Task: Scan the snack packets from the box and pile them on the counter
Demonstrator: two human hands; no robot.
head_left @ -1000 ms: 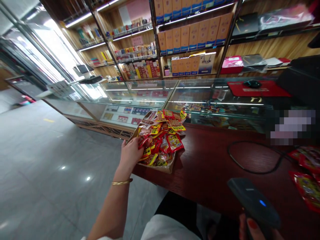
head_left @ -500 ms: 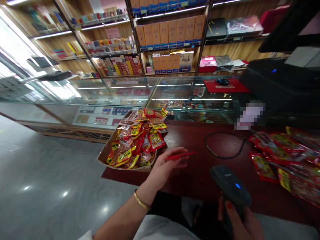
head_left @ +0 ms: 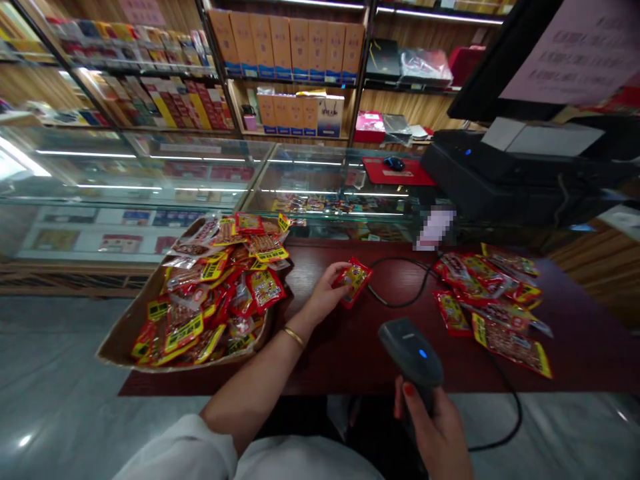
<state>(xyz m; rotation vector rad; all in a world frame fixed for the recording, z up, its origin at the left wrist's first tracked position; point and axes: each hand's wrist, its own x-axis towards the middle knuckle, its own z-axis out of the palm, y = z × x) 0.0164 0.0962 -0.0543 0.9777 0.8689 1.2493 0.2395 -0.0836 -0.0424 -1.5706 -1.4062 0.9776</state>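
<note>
Left hand (head_left: 326, 295) pinches 1 red packet (head_left: 357, 280), contents blurred; right hand (head_left: 436, 423) grips scanner (head_left: 410, 350)

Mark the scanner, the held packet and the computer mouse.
Scanner (head_left: 411, 351): head view, upper side of its body.
Held packet (head_left: 358, 277): head view, its printed face.
Computer mouse (head_left: 395, 163): head view, its top.

Carton (head_left: 127, 323) of snack packets (head_left: 215, 287) rests on countertop (head_left: 320, 353), left of the left hand's fingers (head_left: 333, 269). Loose packets (head_left: 510, 343) lie to their right, past a cable (head_left: 395, 306). Beyond the fingers: glass display case (head_left: 280, 173); nearer the wearer, rightward: barcode scanner (head_left: 413, 353).
</note>
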